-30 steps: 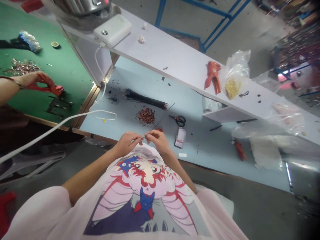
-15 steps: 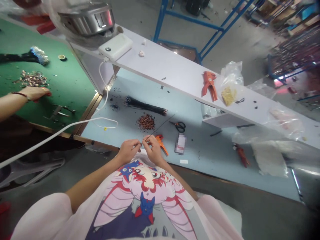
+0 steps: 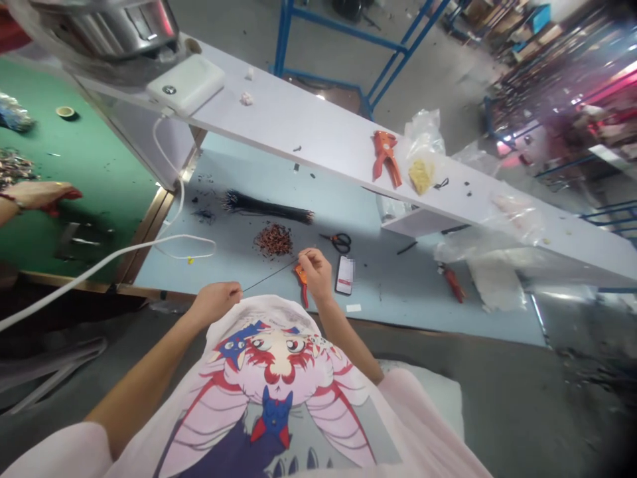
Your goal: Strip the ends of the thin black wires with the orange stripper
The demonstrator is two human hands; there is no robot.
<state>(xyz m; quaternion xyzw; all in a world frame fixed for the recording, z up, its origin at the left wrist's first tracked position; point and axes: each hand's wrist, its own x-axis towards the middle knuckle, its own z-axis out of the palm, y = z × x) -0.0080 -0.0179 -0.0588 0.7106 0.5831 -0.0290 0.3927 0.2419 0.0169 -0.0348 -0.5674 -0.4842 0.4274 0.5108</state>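
Stretching a thin dark wire [image 3: 271,273] between both hands, I am keeping it taut on a slant above the near edge of the light blue bench [image 3: 418,299], left of that edge's middle. My left hand [image 3: 219,300] is gripping the lower end, its fingers curling in and pressing together; my right hand [image 3: 316,269] is pinching the wire farther up between thumb and fingertips. Just beneath the right hand, an orange tool [image 3: 303,285] is lying partly covered, its red handle pointing toward the near edge. Beyond the wire, a pile of copper-coloured pieces [image 3: 273,239] is resting on the bench, and a bundle of black wires [image 3: 269,206] is stretching out behind it, closer to the far edge. Right of the pile, scissors [image 3: 338,241] are lying above a phone [image 3: 344,275], with a white label [image 3: 353,308] sitting near the near edge. Along the far edge, a raised white shelf [image 3: 308,133] is carrying red pliers [image 3: 385,159] and a white power bank [image 3: 186,85]. Past the left edge, another person's hand [image 3: 37,194] is holding a red tool [image 3: 62,199] over a green bench [image 3: 107,179].
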